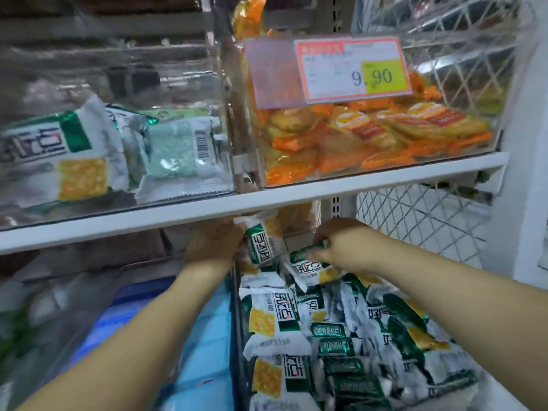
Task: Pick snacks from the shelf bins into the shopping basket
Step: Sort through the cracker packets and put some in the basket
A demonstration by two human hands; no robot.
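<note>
Two packets in hand, one each. Our left hand [215, 243] curls round a green-and-white cracker packet [262, 243], held upright just under the shelf edge [267, 200]. Our right hand [344, 243] pinches a second packet [308, 266] by its green sealed end, and the body hangs down onto the pile [341, 330]. Both packets sit at the back of the lower bin [236, 321], above the heap and not yet out.

How we'd do this step well:
- Pull low and toward us, so our knuckles and the left packet clear the shelf edge right above.
- The right pinch is on a thin seam and may slip. We'd take a fuller grip across the body before swinging away.
- Lift off the pile first so neighbouring packets don't drag out with it.
- The shopping basket is not in view, so we can't place the drop point. We find it before moving.

Containers:
- The lower bin is heaped with the same green-and-white packets, lying every way.
- Beside it on the left are blue packets [204, 336], blurred.
- The upper left clear bin [118, 69] holds a few green-and-white packets plus a pale green one [175, 149].
- The upper right clear bin [462, 84] is stacked with orange packets [370, 134], with a price tag [353, 69] reading 9.90 on its front.
</note>
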